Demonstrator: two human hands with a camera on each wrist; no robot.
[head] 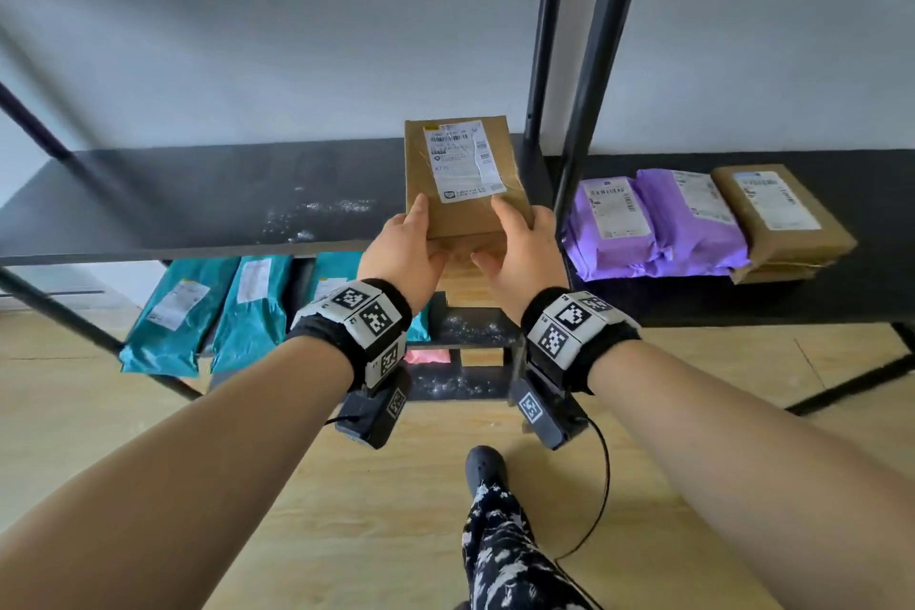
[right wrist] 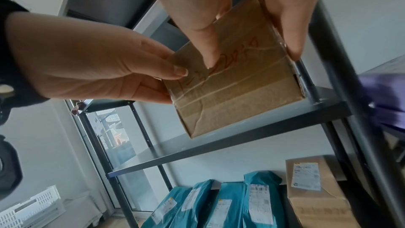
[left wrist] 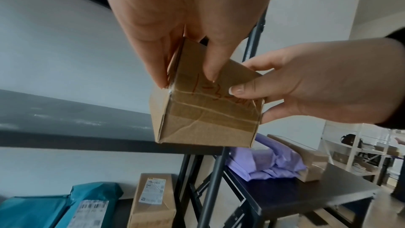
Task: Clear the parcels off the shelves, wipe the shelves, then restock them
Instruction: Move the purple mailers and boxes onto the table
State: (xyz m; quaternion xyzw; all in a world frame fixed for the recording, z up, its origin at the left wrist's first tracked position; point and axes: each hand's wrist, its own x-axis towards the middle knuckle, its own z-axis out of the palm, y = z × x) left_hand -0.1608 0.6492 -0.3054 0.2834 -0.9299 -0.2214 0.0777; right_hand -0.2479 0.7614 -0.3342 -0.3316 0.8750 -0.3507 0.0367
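A brown cardboard parcel (head: 460,173) with a white shipping label stands at the right end of the dark middle shelf (head: 173,198). My left hand (head: 411,243) grips its near left edge and my right hand (head: 520,243) grips its near right edge, thumbs on top. In the left wrist view the parcel (left wrist: 208,117) rests with its bottom at the shelf's front edge, its taped end with red writing facing me. The right wrist view shows the same parcel (right wrist: 236,89) between both hands. White specks lie on the shelf.
Teal mailer bags (head: 208,307) and a brown box (right wrist: 311,190) lie on the lower shelf. Purple mailers (head: 653,223) and stacked brown boxes (head: 777,213) sit on a black table at right. Black uprights (head: 589,64) stand just right of the parcel. A white crate (right wrist: 30,209) stands on the floor.
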